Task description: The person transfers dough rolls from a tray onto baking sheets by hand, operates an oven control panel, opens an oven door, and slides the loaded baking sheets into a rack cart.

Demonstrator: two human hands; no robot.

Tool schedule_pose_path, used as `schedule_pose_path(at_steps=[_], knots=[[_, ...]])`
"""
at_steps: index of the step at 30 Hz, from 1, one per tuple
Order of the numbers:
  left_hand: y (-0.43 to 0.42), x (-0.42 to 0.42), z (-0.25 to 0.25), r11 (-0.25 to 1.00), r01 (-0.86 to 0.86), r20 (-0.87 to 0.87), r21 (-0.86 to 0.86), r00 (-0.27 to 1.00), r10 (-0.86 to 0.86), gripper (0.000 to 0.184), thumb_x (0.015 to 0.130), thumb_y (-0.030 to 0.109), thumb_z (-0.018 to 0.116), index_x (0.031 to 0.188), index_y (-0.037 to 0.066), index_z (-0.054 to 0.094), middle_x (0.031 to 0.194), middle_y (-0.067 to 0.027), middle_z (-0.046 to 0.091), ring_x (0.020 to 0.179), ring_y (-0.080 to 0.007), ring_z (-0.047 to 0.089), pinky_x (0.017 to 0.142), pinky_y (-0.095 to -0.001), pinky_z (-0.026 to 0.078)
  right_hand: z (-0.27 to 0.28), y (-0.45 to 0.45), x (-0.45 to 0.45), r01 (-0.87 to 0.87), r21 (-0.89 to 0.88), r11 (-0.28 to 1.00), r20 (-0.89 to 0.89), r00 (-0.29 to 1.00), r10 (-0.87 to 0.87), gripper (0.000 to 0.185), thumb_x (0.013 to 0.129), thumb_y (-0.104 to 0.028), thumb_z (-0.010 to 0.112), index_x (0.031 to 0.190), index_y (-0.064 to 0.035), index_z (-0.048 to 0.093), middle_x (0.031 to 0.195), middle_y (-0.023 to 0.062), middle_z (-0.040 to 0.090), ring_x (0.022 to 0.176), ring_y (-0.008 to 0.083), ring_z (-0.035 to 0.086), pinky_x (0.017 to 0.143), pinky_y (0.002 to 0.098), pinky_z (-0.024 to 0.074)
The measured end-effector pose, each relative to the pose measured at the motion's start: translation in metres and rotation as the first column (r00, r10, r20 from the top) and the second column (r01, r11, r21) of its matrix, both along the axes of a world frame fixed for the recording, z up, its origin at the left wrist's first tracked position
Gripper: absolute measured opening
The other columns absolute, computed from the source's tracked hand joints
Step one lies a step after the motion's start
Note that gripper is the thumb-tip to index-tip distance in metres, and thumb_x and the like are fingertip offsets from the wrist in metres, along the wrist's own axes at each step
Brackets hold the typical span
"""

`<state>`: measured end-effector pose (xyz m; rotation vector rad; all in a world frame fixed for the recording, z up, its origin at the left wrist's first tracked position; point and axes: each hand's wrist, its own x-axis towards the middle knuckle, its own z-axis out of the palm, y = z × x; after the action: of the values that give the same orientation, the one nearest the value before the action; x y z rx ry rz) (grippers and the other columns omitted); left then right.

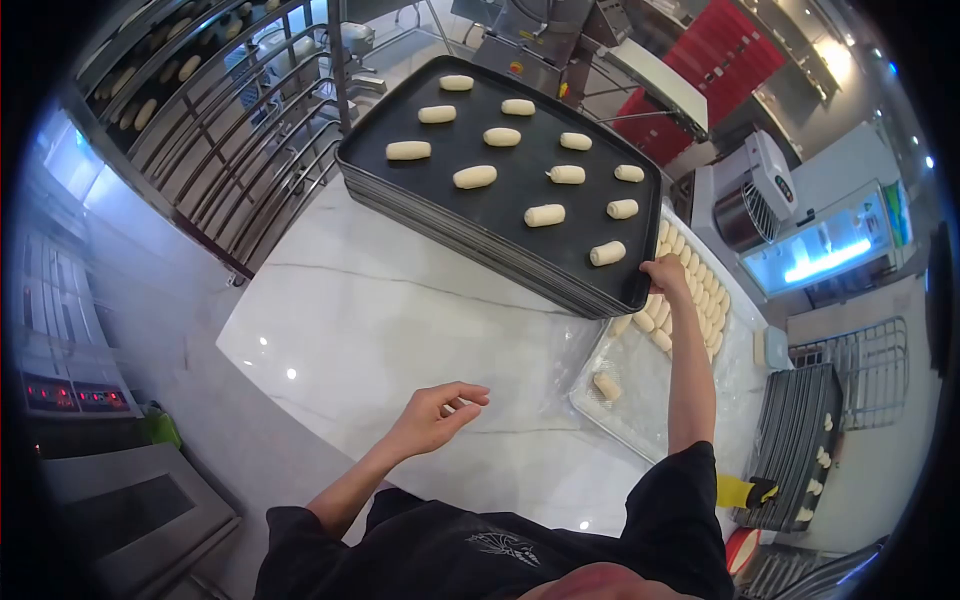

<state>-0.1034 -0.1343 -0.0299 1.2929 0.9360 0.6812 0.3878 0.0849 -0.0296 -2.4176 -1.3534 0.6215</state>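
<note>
My right hand (pixel 667 275) grips the near right corner of a black baking tray (pixel 400 185), the top one of a stack. Several pale dough rolls (pixel 475 177) lie spaced apart in rows on it. Above the white marbled table (pixel 340 300), my left hand (pixel 440 415) is open with its fingers stretched out and nothing in it. Right of the stack, partly hidden by my right arm, lies a light tray (pixel 590 395) packed with more dough rolls (pixel 712 300) at its far end. One single dough roll (pixel 607 386) sits near its closer end.
A metal rack (pixel 240 150) with loaded trays stands beyond the table's left side. Another stack of dark trays (pixel 795 440) is at the right, near a yellow-and-black object (pixel 745 492). A mixer (pixel 745 195) and a lit glass-fronted cabinet (pixel 830 255) stand at the far right.
</note>
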Motion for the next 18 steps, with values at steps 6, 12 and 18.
schedule_pose_path(at_steps=[6,12,18], knots=[[0.030,0.015,-0.014,0.974,0.141,0.225,-0.178,0.969,-0.099,0.040,0.099,0.018,0.056,0.135,0.004,0.049,0.116,-0.0092,0.066,0.089,-0.0148,0.066,0.072,-0.0275,0.054,0.053,-0.047,-0.044,0.037,0.101,0.994,-0.321,0.947,-0.002,0.023,0.083,-0.014,0.064,0.098,0.0040,0.059,0.078,0.0114,0.067,0.058,0.0187,0.066,0.050,0.0313,0.0574],[0.071,0.056,0.005,0.923,-0.054,0.359,-0.382,0.911,0.202,0.053,0.101,0.036,0.051,0.143,0.007,0.036,0.127,-0.0090,0.058,0.104,-0.0174,0.060,0.081,-0.0343,0.054,0.064,-0.163,-0.121,0.137,0.077,0.988,-0.508,0.857,-0.079,0.022,0.086,-0.014,0.062,0.102,0.0002,0.060,0.077,0.0086,0.066,0.057,0.0158,0.064,0.049,0.0293,0.0555],[0.037,0.024,-0.001,0.799,-0.333,0.229,-0.500,0.839,0.493,0.049,0.102,0.042,0.049,0.135,0.007,0.044,0.123,-0.0074,0.058,0.109,-0.0163,0.057,0.087,-0.0355,0.050,0.034,-0.319,-0.259,0.369,0.117,0.922,-0.730,0.662,-0.172,0.031,0.092,-0.028,0.063,0.110,-0.0043,0.057,0.085,0.0050,0.063,0.067,0.0138,0.064,0.054,0.0270,0.0536]])
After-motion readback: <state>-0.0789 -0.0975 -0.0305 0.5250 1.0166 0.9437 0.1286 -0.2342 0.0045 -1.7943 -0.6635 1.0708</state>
